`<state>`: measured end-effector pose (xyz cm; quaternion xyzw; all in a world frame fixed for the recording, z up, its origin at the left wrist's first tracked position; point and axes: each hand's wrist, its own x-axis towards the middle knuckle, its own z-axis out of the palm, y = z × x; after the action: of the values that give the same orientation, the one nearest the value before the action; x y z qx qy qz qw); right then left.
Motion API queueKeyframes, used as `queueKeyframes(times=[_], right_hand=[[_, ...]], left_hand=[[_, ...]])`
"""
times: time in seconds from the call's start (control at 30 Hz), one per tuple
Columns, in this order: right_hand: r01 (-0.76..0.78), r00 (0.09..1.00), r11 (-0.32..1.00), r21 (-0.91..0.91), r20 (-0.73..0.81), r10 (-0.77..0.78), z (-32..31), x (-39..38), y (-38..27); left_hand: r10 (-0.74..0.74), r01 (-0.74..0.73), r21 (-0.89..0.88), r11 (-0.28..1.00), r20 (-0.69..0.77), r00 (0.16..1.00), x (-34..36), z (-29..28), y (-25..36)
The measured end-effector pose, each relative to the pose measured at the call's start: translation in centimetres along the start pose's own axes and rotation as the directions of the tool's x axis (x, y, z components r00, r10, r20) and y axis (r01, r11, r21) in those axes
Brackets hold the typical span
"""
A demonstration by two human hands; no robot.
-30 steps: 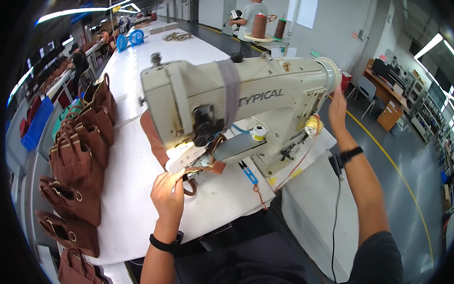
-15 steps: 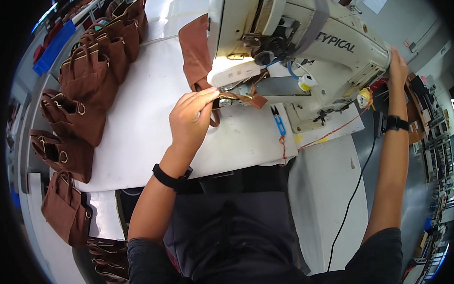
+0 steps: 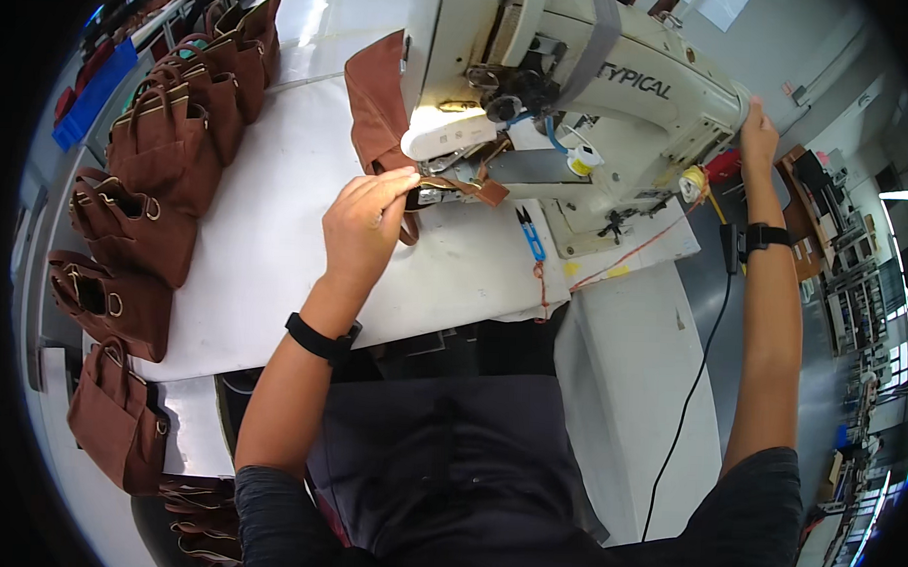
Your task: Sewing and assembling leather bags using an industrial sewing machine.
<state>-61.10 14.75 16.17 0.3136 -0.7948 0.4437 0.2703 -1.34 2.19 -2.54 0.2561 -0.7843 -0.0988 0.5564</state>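
A white sewing machine stands in front of me. A brown bag hangs at its narrow arm, with a zip edge and a small brown tab lying along the arm. My left hand is closed, its fingertips pinching the bag's edge close beside the needle area; the needle itself is hidden. At the machine's right end, my right hand is wrapped round the handwheel, its fingers partly out of sight behind it. Blue thread snips lie on the white table, tied to an orange cord.
Several finished-looking brown handbags line the table's left side, and more lie stacked below. A blue bin is at the far left. A yellow-white thread spool sits by the machine's base. A black cable hangs near my right forearm.
The whole scene sits slightly further left in the picture. Both hands keep their places, the left on the bag and the right on the handwheel.
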Motion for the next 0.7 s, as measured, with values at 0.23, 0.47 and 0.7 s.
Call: queueKeyframes(times=[0.23,0.47,0.7], right_hand=[[0.058,0.994,0.874,0.483,-0.107,-0.007,-7.9,-6.5,-5.6],[-0.363,0.67,0.617,0.699,0.656,-0.349,-5.8,-32.6,-17.8],[-0.836,0.345,0.358,0.416,0.905,-0.248,3.6,-35.9,-26.7]], left_hand=[[0.257,-0.316,0.164,0.935,0.304,0.917,2.0,-2.5,-2.0],[0.356,-0.53,0.145,0.835,0.592,0.723,3.6,-4.7,-4.1],[0.416,-0.64,0.195,0.743,0.615,0.67,3.8,-3.8,-5.8]])
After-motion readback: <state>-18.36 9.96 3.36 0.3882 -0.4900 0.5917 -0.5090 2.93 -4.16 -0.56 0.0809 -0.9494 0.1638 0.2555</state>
